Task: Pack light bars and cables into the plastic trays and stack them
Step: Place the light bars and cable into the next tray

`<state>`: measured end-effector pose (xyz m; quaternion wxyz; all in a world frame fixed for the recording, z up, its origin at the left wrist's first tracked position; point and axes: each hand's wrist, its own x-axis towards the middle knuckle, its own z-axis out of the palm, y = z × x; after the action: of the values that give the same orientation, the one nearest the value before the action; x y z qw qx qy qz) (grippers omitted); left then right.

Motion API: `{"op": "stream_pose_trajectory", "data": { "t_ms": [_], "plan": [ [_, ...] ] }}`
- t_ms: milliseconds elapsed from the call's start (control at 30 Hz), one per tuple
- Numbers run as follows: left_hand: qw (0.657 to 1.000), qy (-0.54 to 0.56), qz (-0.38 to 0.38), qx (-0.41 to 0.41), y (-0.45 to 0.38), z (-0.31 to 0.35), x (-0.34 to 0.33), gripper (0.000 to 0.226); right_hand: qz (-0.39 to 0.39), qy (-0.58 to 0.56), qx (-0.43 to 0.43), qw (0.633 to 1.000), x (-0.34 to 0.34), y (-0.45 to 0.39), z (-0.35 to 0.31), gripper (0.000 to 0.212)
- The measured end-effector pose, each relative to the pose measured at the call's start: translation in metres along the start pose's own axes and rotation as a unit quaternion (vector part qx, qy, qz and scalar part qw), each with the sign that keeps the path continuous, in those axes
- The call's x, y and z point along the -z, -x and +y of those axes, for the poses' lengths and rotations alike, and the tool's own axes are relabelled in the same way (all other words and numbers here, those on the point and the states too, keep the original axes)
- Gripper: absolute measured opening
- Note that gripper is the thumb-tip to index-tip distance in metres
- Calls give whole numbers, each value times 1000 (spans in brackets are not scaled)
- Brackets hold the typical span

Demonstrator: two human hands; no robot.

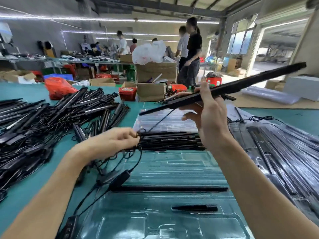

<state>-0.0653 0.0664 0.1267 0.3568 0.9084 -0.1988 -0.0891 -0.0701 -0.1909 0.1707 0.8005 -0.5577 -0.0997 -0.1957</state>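
The right hand [209, 118] gripped a light bar [224, 88] aloft at one o'clock, its fingers curled round it. The left hand [119, 140] pinched the bunched cable [138, 159] at nine o'clock of the tray [172, 169]. The bar probably needed levelling over an empty slot, with cable slack kept clear.

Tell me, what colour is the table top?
Teal green table top, clearest in the head view.

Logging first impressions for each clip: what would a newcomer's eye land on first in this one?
Probably the long black light bar held up at a slant in the right hand, above the clear plastic tray. Next, the big tangled heap of bars and cables on the green table's left side, with the left hand pinching a black cable.
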Motion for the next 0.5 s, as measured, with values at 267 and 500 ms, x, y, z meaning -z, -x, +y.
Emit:
{"op": "stream_pose_trajectory", "data": {
  "t_ms": [267,500],
  "plan": [
    [995,18,87,-47,23,-33,9,18,100,-18,-50,994,22,-10,25,28],
    [986,41,123,-106,23,-8,5,8,58,-45,-87,993,8,-9,42,29]
  ]
}}
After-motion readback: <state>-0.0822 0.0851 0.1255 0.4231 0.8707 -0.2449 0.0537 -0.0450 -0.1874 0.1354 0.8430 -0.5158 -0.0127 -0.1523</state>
